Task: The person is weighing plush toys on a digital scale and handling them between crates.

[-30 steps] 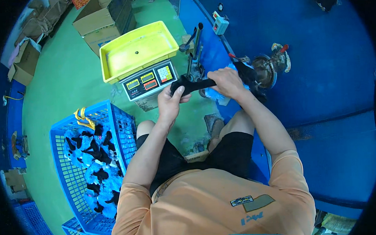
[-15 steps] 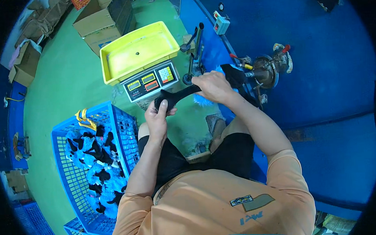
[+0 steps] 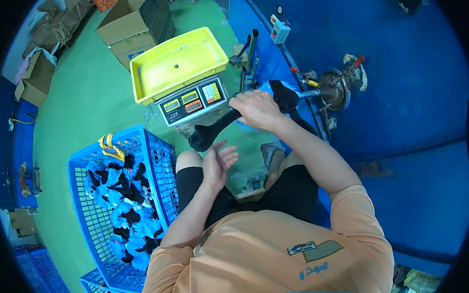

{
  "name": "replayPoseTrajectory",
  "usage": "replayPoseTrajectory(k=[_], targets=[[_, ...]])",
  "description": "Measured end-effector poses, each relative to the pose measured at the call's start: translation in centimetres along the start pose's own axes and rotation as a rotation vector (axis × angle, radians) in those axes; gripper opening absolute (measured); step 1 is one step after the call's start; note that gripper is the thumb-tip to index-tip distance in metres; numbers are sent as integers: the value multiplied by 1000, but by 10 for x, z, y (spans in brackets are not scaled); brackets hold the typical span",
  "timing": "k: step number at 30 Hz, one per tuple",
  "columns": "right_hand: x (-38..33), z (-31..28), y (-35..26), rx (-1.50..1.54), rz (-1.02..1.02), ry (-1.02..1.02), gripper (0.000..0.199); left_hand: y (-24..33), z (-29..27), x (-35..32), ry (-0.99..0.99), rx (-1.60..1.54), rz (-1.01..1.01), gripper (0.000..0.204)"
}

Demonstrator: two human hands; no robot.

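Observation:
A blue and black plush toy skin (image 3: 285, 96) is up against the metal nozzle (image 3: 309, 94) of the blue machine; whether the nozzle is inside it I cannot tell. My right hand (image 3: 259, 111) is closed around the plush, and a long black limb (image 3: 218, 129) sticks out from it to the left, ending in a rounded tip. Just below that tip, my left hand (image 3: 218, 165) is open, fingers stretched out and apart from the limb. Blue fur shows partly behind my right hand and wrist.
To the left stands a blue plastic basket (image 3: 162, 176) full of blue and black plush pieces. Ahead is a digital scale (image 3: 193, 102) bearing a yellow tray (image 3: 179, 73). A cardboard box (image 3: 131, 49) lies beyond it. The blue machine wall (image 3: 401, 123) with its round metal fitting (image 3: 332, 91) is on the right.
My left hand has let go of the black limb's tip, dropped lower and opened. My right hand has shifted slightly left, still gripping the plush.

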State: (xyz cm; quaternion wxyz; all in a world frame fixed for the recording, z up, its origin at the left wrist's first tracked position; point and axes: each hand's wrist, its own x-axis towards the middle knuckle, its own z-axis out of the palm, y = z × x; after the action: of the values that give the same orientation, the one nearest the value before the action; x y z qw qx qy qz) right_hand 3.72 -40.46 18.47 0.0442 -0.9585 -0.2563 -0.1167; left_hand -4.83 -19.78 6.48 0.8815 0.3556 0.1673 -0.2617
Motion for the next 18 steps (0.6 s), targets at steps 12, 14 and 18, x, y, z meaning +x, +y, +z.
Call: replayPoseTrajectory(k=[12, 14, 18], targets=[[-117, -42, 20, 24, -197, 11, 36, 78, 85, 32, -288, 296, 161, 48], [-117, -45, 21, 44, -155, 79, 35, 78, 87, 35, -269, 514, 197, 47], [-71, -59, 19, -19, 178, 367, 31, 63, 91, 32, -264, 1013, 619, 43]])
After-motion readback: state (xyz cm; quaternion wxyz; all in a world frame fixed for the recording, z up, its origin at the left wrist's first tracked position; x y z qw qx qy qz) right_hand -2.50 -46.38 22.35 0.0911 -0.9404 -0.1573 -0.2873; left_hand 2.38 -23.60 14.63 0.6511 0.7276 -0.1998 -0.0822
